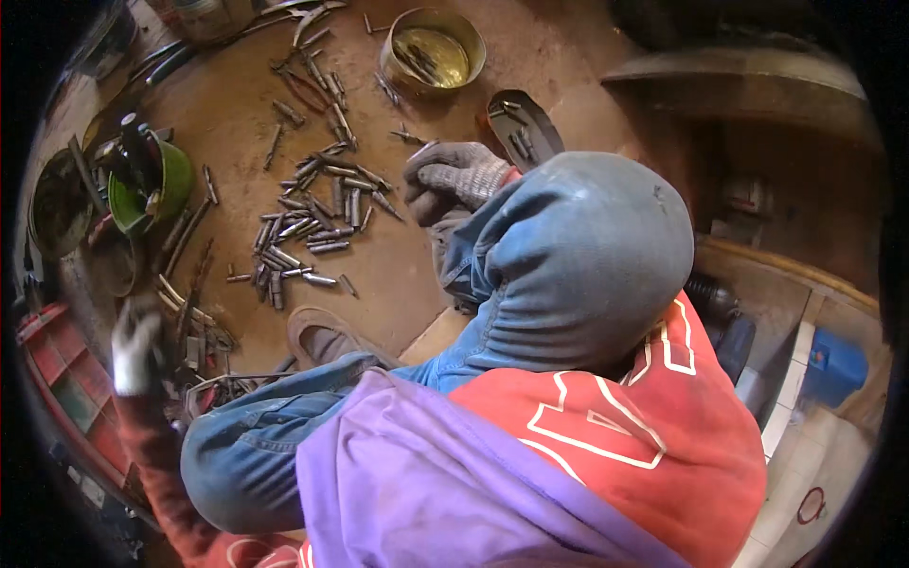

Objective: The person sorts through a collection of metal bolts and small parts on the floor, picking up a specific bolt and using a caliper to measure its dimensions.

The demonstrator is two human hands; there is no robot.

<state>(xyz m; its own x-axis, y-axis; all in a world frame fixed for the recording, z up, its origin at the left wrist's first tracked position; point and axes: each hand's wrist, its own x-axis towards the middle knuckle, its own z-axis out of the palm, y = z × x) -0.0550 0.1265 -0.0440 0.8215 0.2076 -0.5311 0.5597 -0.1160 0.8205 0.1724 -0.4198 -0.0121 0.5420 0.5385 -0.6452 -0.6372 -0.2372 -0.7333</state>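
My right hand, in a grey knitted glove, hovers by my right knee with its fingers curled closed. A light tip shows at its upper edge, but I cannot make out what the fingers hold. Beside it on the brown floor lies a loose pile of short metal rods, some pointed like drill bits. At the left, my left hand in a pale glove is smeared by motion, so its fingers cannot be read. It is near several long metal pieces and the red tray.
A round tin holding metal pieces stands at the back, with an oval dish of rods nearer me. Left are a green bucket of tools, a dark bucket and a red compartmented tray. A blue container is right.
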